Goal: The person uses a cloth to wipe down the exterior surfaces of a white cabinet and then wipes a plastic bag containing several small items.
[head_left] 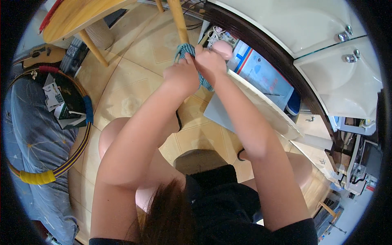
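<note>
My left hand and my right hand are close together in front of me. Both grip a teal cloth with dark stripes, bunched between the fingers. One part of it shows above my left hand, another hangs below the hands. Under my right forearm, a pulled-out white drawer holds a pink rounded object, white cables and a blue printed folder. The pink object lies just beside my right hand. How my fingertips hold the cloth is partly hidden.
White cabinet doors rise at right. A wooden table leg stands beyond my hands. A flat grey panel lies beside the drawer. At left, a taped hoop leans against a blue-grey covered seat, with a guitar behind.
</note>
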Action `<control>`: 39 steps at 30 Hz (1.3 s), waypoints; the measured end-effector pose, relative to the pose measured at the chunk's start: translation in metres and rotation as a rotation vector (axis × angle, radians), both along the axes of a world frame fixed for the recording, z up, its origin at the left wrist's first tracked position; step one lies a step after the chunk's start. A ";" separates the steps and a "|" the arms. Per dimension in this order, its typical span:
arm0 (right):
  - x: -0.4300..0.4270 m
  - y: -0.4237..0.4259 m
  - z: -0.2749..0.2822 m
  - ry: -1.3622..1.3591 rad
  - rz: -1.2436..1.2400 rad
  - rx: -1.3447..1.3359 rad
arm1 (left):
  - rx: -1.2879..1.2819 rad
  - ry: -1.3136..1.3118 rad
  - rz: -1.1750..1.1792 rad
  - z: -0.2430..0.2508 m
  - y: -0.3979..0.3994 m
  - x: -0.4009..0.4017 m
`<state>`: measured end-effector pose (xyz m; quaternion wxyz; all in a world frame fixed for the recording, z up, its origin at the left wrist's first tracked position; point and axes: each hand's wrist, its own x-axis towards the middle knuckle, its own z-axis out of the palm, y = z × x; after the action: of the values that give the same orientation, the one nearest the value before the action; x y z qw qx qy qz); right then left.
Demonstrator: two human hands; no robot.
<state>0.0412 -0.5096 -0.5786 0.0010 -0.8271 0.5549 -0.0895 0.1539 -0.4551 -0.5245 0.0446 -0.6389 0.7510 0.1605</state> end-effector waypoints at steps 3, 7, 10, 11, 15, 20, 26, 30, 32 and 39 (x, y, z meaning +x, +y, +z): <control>-0.016 0.013 0.004 0.033 -0.017 -0.011 | -0.065 -0.001 -0.080 -0.004 0.007 -0.006; -0.043 0.029 0.007 -0.025 -0.051 -0.030 | -0.078 0.009 -0.145 -0.002 0.013 -0.019; -0.065 0.040 0.002 0.003 -0.051 -0.001 | -0.107 0.026 -0.248 -0.003 0.021 -0.031; -0.072 0.046 0.002 0.004 -0.059 -0.002 | -0.154 0.027 -0.277 -0.005 0.025 -0.035; -0.106 0.062 -0.003 0.054 -0.087 -0.073 | -0.356 -0.014 -0.371 -0.018 0.040 -0.062; -0.148 0.096 0.004 -0.001 -0.120 -0.045 | -0.357 0.009 -0.472 -0.019 0.062 -0.095; -0.207 0.139 0.012 0.030 -0.184 -0.041 | -0.453 0.026 -0.647 -0.033 0.084 -0.129; -0.239 0.168 0.020 -0.024 -0.247 -0.001 | -0.520 0.053 -0.749 -0.047 0.095 -0.155; -0.253 0.180 0.016 -0.005 -0.259 -0.058 | -0.538 0.093 -0.780 -0.053 0.099 -0.169; -0.264 0.193 0.012 -0.039 -0.219 -0.231 | -0.495 0.267 -0.812 -0.062 0.103 -0.208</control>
<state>-0.2232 -0.3166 -0.5670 -0.0933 -0.7545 0.6274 -0.1682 -0.0546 -0.3518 -0.5861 -0.1462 -0.2598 0.9542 0.0271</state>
